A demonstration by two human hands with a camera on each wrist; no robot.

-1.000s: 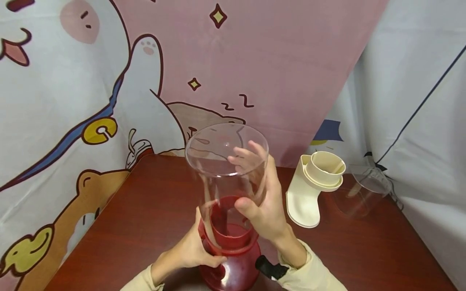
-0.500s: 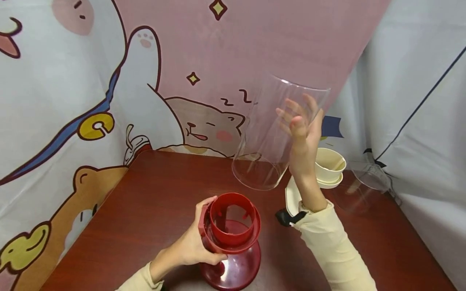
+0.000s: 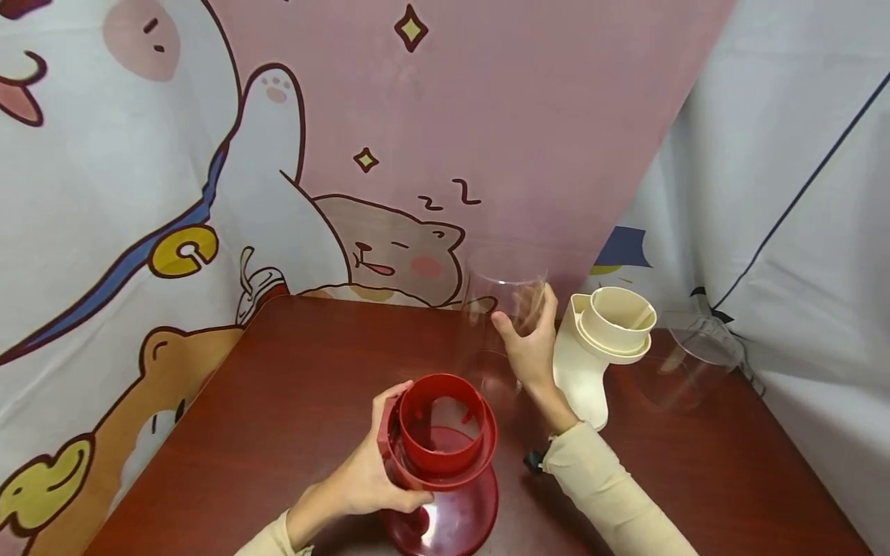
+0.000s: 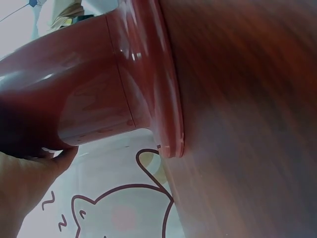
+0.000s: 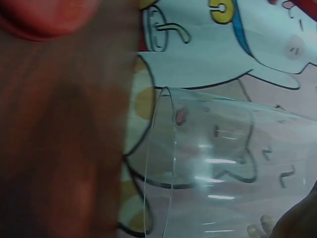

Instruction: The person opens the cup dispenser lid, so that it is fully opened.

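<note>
A red plastic stand (image 3: 448,462) with a round, open collar on top and a wide flared foot sits upright on the table near me. My left hand (image 3: 368,471) grips its collar from the left, thumb in front. In the left wrist view the stand's body (image 4: 94,84) fills the upper left, its foot on the wood. Behind and to the right of it, my right hand (image 3: 531,347) holds a clear plastic cylinder (image 3: 483,328) from the right side. The right wrist view shows the cylinder's wall (image 5: 213,168) and open rim close over the table, with fingertips at the lower right.
A cream plastic spout-shaped piece (image 3: 584,371) with a round collar stands just right of my right hand. Beyond it another clear cylinder (image 3: 684,374) stands at the table's right side. A cartoon-printed cloth (image 3: 556,116) hangs behind the dark red table (image 3: 292,386).
My right hand has lifted the clear cylinder off the red stand, swung it up to the right, then lowered it toward the back of the table. My left hand stays on the stand.
</note>
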